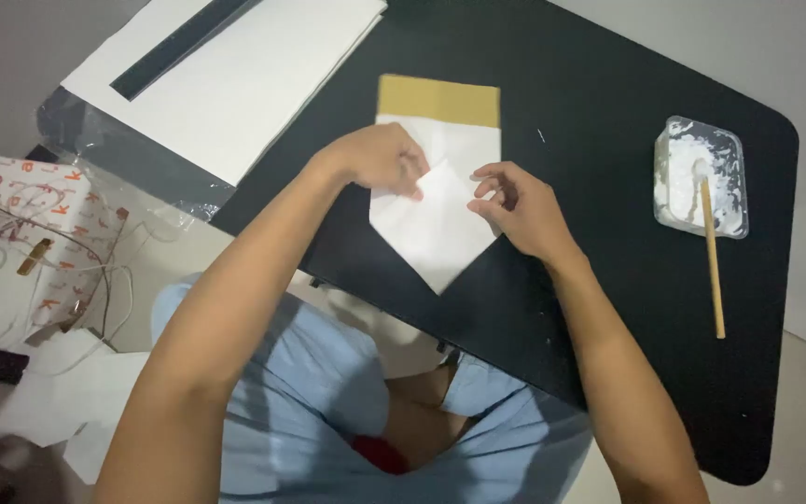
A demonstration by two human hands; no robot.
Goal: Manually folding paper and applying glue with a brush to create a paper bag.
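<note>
— White paper, is that what the hands are on?

— Yes. The left hand pinches a folded flap of the white paper between fingertips, closed on it. The right hand has curled fingers pressing the flap's other edge; its grip rests on the sheet.

— How does the sheet look?

— Folded to a point aimed at the bench's near edge, with a tan band across its far end. It lies mid-bench, under and between both hands.

— Anything else on the black bench?

— A tray of white paste with a wooden stick near the right edge, and a white board at the far left corner.
</note>
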